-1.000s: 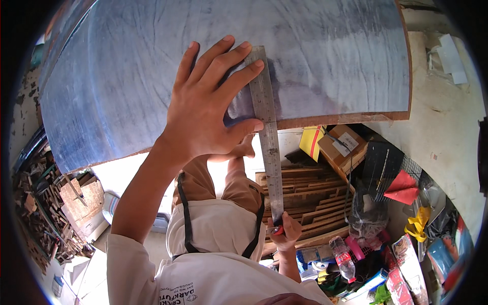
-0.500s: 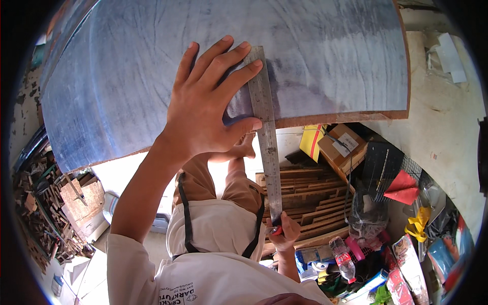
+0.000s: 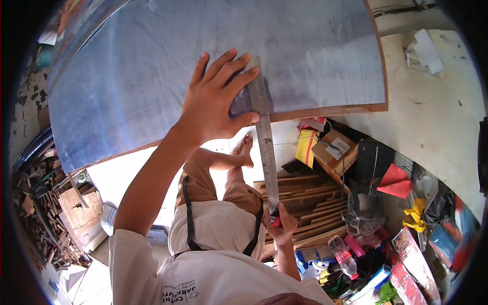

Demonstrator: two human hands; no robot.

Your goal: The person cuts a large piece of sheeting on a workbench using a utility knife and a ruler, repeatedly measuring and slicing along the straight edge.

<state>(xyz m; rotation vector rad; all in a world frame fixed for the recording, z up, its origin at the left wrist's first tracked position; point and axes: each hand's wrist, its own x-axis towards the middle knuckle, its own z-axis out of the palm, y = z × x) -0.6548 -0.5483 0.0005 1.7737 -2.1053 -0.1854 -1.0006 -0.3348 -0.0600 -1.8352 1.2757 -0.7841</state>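
Observation:
My left hand [image 3: 216, 99] lies spread on a blue-grey sheet-covered board [image 3: 152, 81], fingers apart. Its index fingertip and thumb touch a long metal ruler [image 3: 265, 132]. That ruler lies partly on the board and runs past its brown near edge toward my body. At the ruler's near end, the fingers of my right hand [image 3: 282, 223] are closed around it. A small red and dark piece [image 3: 275, 221] shows there between the fingers; its kind I cannot make out.
Below the board's edge lie stacked wood strips [image 3: 310, 206], a cardboard box [image 3: 333, 150] and a plastic bottle [image 3: 343, 258] among clutter. Wood scraps [image 3: 46, 208] are piled at left. A pale surface [image 3: 432, 112] stretches along the right. My bare foot [image 3: 246, 150] shows beneath the board.
The board's right corner appears farther left as the view shifts. My left hand sits slightly lower and farther right in the picture, still against the ruler. My right hand keeps its hold.

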